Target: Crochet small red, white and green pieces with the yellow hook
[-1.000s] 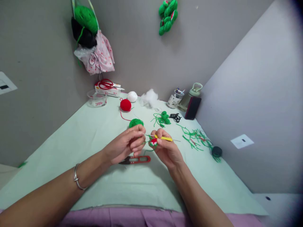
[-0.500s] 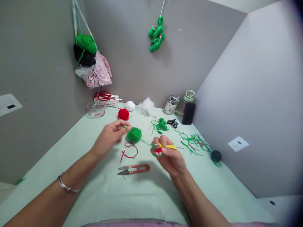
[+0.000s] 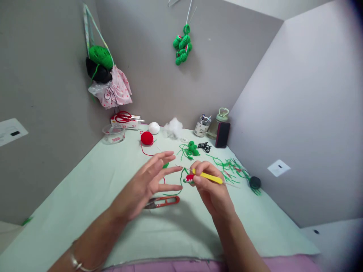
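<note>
My right hand (image 3: 212, 190) grips a yellow-handled crochet hook (image 3: 211, 177) along with a small crocheted piece (image 3: 189, 178) in red, white and green. From that piece a green yarn strand (image 3: 181, 181) curves down behind the fingertips of my left hand (image 3: 140, 185). The left hand is open, its fingers spread and pointing at the hook's tip. Behind it, the ball of green yarn (image 3: 166, 165) is mostly hidden. Orange-handled thread snips (image 3: 173, 199) lie below the hands, their blades partly covered by my left hand.
Farther back are a red yarn ball (image 3: 146, 138), a white ball (image 3: 154, 128), white stuffing (image 3: 174, 128), green crocheted pieces (image 3: 193, 148) and a pen cup (image 3: 202, 127). Green yarn scraps (image 3: 231, 168) lie at right. Red scissors (image 3: 124, 116) rest on a box at back left.
My left hand has moved right, towards my right hand, and its fingers have spread from a pinch on the green yarn. The green strand now hangs in a slack curve.
</note>
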The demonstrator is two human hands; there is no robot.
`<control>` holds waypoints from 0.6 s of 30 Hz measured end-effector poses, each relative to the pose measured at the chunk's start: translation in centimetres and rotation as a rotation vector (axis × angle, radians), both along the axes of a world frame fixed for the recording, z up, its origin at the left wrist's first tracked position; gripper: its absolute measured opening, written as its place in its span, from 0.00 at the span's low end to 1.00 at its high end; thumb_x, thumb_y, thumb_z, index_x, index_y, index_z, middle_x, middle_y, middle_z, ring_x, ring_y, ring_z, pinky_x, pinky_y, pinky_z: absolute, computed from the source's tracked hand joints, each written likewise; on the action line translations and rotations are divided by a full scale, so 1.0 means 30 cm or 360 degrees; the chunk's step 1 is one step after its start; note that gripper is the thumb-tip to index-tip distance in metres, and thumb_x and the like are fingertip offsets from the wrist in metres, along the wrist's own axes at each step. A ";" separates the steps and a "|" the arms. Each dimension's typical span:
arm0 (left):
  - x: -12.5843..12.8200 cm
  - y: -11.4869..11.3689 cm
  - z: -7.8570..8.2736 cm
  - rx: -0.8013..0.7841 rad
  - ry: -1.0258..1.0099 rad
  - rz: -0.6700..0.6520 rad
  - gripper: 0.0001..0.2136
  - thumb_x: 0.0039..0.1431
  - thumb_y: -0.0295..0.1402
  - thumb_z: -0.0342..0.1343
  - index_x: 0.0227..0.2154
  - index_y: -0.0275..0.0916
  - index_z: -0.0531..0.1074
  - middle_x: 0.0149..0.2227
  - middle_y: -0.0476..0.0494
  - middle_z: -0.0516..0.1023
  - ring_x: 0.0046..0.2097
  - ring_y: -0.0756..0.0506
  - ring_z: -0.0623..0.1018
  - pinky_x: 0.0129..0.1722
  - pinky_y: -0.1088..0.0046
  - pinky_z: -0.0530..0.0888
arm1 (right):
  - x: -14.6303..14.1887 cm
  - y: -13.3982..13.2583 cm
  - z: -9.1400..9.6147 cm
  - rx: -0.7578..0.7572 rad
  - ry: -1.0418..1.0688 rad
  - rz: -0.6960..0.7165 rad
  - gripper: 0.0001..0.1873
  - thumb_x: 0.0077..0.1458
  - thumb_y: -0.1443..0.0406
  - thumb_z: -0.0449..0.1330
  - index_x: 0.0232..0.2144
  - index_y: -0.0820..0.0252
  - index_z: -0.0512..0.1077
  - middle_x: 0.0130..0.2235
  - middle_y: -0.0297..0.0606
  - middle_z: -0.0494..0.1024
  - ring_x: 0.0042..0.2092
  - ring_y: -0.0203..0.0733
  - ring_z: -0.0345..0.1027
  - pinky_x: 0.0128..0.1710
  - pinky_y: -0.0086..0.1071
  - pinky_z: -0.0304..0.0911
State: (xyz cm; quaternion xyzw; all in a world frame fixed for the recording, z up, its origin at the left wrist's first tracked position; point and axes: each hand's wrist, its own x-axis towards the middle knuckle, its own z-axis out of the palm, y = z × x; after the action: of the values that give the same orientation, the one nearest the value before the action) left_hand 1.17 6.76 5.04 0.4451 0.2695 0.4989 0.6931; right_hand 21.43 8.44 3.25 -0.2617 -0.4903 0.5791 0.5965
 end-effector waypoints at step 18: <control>0.100 -0.062 -0.088 0.0522 0.0787 0.0229 0.17 0.61 0.39 0.67 0.53 0.46 0.78 0.55 0.39 0.77 0.59 0.34 0.76 0.54 0.52 0.80 | -0.022 -0.159 -0.061 -0.0305 0.0045 -0.0468 0.15 0.45 0.55 0.78 0.31 0.56 0.83 0.29 0.34 0.79 0.28 0.35 0.69 0.30 0.31 0.66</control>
State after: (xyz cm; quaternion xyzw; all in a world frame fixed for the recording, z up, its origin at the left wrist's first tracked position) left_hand 4.17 4.89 2.38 0.6387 0.3767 0.4602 0.4883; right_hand 20.75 3.67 1.43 -0.3782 -0.3807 0.5333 0.6539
